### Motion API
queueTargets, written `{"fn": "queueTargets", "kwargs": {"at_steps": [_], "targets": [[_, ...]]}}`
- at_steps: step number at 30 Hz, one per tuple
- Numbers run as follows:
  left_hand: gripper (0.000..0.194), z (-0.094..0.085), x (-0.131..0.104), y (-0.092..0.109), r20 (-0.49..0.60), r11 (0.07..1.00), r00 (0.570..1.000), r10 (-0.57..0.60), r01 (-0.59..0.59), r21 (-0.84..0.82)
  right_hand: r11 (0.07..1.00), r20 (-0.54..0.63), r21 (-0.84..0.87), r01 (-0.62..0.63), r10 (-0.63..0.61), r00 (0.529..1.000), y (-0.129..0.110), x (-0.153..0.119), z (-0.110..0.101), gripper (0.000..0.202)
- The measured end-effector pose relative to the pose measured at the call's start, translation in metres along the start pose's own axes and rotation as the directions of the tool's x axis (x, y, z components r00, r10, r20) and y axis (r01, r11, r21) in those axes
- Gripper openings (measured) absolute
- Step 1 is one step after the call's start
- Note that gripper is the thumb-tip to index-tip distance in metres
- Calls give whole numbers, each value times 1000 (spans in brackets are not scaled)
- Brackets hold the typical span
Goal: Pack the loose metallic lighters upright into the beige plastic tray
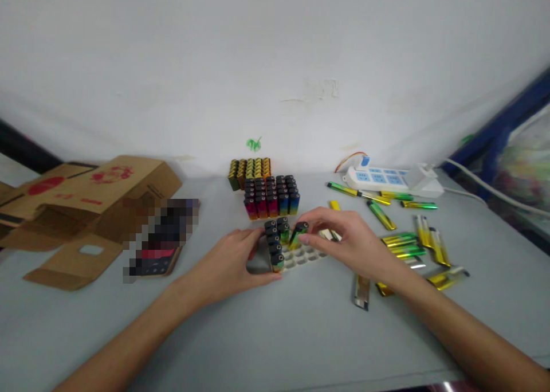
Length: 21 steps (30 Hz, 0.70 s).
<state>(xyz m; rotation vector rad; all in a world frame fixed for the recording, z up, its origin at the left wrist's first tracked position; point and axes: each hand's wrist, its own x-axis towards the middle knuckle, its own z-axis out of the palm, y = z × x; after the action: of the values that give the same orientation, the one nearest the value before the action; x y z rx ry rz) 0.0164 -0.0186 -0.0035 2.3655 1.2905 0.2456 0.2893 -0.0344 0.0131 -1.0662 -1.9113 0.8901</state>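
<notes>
One tilted lighter [297, 235] is being pinched by the right hand [346, 240], the left hand [230, 260] clasping a tray's [302, 259] left end.

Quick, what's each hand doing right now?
Left hand: open, spread around the left end of the white tray.
Right hand: closed, pinching a green-and-yellow lighter.

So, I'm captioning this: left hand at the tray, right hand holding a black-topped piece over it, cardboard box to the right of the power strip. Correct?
Not quite: in the head view the cardboard box lies left of the power strip. The left hand is at the tray and the right hand holds a black-topped piece over it.
</notes>
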Motion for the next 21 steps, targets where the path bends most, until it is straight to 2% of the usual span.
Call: {"fn": "queueTargets", "kwargs": {"at_steps": [6, 10, 15, 21], "targets": [[48, 1, 0, -2, -15, 1000, 1000, 16, -16, -7, 999, 36, 24, 24, -25, 999, 7, -1, 9, 16], [48, 3, 0, -4, -14, 1000, 999, 31, -31, -1, 984, 74, -84, 155, -149, 986, 8, -2, 9, 15], [48, 1, -1, -2, 0, 1000, 1000, 22, -22, -4, 906, 127, -248, 344, -322, 938, 14, -3, 11, 18], [47, 1, -1, -2, -6, 1000, 1000, 25, -26, -8, 879, 118, -266, 396, -378, 918, 13, -2, 9, 18]]}}
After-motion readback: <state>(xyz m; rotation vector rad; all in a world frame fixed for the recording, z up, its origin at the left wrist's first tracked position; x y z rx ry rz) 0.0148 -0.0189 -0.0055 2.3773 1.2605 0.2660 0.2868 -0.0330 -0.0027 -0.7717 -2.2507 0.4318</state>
